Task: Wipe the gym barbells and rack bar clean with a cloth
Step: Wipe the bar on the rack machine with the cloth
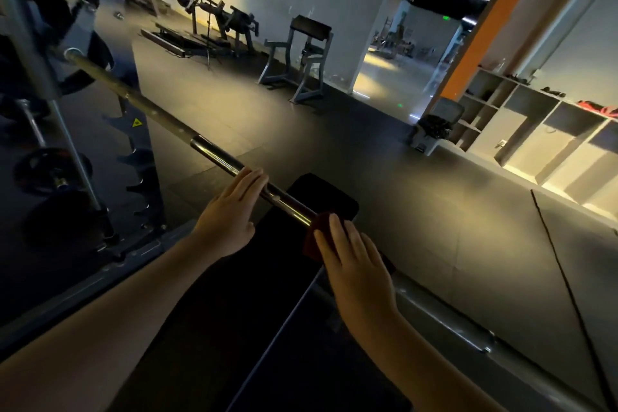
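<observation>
At the left edge the rack (148, 177) and its dark plates (50, 167) blur together; the barbell (214, 155) slants from upper left to centre; the left hand (230, 211) rests on it, fingers straight; beside it the right hand (354, 257) presses a dark red cloth (312, 239) onto the bar, fingers extended; far right, open cubbies (521, 110) hold dim shapes and something red (598, 109), too small to name.

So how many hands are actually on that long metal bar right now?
2. The left hand lies with straight fingers on the bar above the bench; the right hand, further along, presses a dark red cloth onto it. Neither is hidden.
</observation>
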